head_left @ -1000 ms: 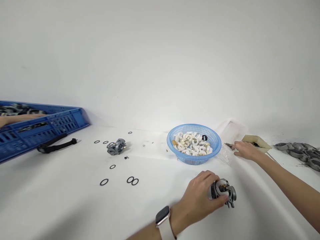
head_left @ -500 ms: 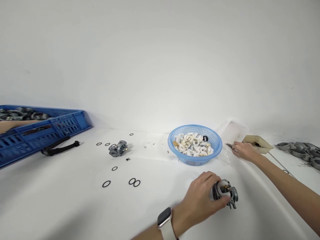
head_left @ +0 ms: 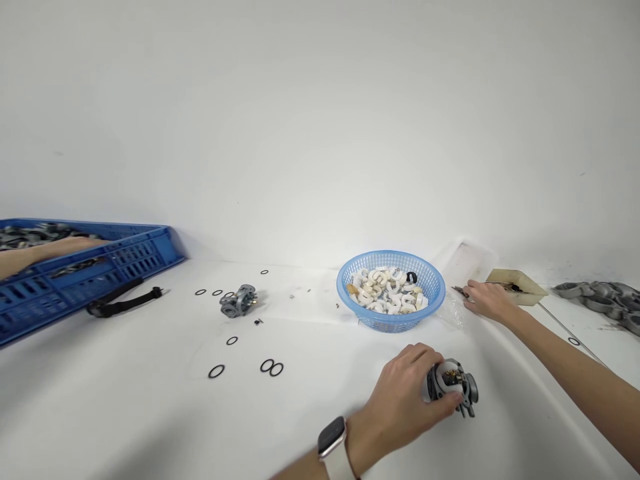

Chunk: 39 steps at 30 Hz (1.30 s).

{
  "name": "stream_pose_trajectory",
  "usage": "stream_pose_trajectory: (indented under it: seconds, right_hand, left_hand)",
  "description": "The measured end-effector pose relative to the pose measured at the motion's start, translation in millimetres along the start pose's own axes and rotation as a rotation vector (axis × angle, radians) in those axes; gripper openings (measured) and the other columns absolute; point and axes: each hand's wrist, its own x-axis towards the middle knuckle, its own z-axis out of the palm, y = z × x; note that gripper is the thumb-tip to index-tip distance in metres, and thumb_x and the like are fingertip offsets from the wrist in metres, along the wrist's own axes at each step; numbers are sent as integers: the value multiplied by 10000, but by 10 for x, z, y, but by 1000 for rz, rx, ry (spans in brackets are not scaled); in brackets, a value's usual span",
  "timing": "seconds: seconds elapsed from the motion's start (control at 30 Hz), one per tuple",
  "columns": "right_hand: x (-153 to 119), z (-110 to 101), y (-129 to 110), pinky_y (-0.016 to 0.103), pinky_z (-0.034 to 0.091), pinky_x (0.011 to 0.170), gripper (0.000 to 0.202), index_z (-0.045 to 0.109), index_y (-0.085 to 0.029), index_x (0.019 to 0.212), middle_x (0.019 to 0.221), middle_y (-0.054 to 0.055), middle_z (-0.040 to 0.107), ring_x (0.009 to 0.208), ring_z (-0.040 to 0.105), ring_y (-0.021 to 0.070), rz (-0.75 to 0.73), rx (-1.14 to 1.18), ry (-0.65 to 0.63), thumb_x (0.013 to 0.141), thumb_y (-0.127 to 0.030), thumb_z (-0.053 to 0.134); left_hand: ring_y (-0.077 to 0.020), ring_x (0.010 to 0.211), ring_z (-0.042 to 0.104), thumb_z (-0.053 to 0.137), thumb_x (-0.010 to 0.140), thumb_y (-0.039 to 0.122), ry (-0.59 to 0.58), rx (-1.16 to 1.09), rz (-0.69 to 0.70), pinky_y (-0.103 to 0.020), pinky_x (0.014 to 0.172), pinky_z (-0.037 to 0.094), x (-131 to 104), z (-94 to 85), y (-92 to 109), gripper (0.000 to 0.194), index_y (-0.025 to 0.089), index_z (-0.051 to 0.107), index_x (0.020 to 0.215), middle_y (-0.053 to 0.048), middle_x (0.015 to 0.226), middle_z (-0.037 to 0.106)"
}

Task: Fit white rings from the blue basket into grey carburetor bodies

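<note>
My left hand (head_left: 407, 393), with a watch on its wrist, is closed around a grey metal carburetor body (head_left: 453, 387) near the front of the white table. A white ring-shaped part and brass pieces show inside the body. Farther back on the right, my right hand (head_left: 487, 300) has its fingers pressed together on a small, thin metal item (head_left: 460, 291), too small to identify. That hand is between a clear plastic bag (head_left: 451, 312) and a yellowish open tray (head_left: 531, 293). A blue round basket (head_left: 391, 319) of white curved parts stands left of it.
Another carburetor (head_left: 239, 301) lies at centre left among several black rubber rings (head_left: 217, 371). A blue crate (head_left: 145, 257) with metal parts and another person's arm (head_left: 45, 252) is far left, beside a black strap (head_left: 127, 303). Grey metal parts (head_left: 603, 302) lie far right.
The other person's arm reaches farther right into the blue crate. The view has shifted slightly. Both my hands stay nearly where they were, the left one still on the carburetor.
</note>
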Motion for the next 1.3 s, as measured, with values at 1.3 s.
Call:
stream_pose_trajectory:
  seconds: [1.3]
  right_hand:
    - [-1134, -622, -761, 262, 291, 570, 324, 560, -198, 776, 668, -51, 442, 623, 361, 114, -216, 1338, -345, 939, -476, 598]
  left_hand:
    - [-221, 971, 633, 691, 871, 293, 33, -9, 51, -345, 853, 519, 14, 50, -46, 215, 235, 619, 1065, -21, 1056, 675]
